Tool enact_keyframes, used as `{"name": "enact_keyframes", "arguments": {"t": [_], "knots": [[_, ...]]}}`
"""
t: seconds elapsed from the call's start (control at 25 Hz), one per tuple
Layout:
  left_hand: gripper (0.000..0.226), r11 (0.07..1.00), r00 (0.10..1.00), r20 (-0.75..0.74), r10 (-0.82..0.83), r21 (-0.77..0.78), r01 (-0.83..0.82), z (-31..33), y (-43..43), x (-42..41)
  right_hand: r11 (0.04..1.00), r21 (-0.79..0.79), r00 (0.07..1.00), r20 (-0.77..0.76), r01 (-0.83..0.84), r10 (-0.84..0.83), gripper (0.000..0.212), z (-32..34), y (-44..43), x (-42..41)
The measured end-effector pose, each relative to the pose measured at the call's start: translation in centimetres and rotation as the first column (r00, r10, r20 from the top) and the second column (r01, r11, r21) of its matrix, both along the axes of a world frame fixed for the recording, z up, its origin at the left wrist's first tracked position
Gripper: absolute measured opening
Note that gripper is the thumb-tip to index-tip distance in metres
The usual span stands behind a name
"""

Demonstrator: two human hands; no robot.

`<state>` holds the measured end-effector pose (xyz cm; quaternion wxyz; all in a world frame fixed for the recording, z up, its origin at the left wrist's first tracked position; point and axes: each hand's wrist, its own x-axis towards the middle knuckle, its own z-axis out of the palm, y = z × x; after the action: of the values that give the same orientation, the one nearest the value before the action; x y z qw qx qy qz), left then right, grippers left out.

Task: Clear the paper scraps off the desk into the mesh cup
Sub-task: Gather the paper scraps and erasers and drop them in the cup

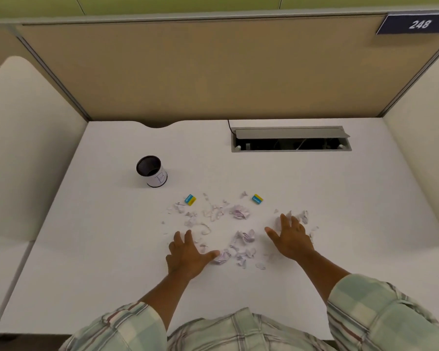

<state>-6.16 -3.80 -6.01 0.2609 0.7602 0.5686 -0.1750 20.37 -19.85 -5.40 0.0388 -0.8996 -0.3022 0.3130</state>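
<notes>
Several torn and crumpled white paper scraps [240,212] lie scattered across the middle of the white desk [340,188]. A black mesh cup [151,171] with a white label marked "B" stands upright at the back left of them. My left hand [188,252] rests palm down at the left of the pile, fingers spread, thumb touching a crumpled scrap [222,257]. Over the right end of the pile lies my right hand [290,236], flat, fingers apart, covering some scraps. Neither hand holds anything.
Two small blue and yellow erasers [190,199] [257,199] lie among the far scraps. An open cable tray [290,141] with a raised grey lid is set into the desk at the back right. Beige partition walls [213,72] enclose the desk on three sides.
</notes>
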Motion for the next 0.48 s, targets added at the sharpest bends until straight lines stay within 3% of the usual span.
{"name": "enact_keyframes", "arguments": {"t": [0.28,0.48], "knots": [[0.112,0.997,0.995,0.069,-0.070,0.047,0.067,-0.8,-3.1,2.4,0.980,0.027,0.980,-0.022,-0.198,0.199,0.092,-0.6,3.8,-5.4],[0.091,0.992,0.986,0.129,-0.109,0.084,0.098,-1.4,-3.4,3.4,0.958,0.010,0.958,-0.017,-0.287,0.288,0.081,-1.5,5.5,-8.3]]}}
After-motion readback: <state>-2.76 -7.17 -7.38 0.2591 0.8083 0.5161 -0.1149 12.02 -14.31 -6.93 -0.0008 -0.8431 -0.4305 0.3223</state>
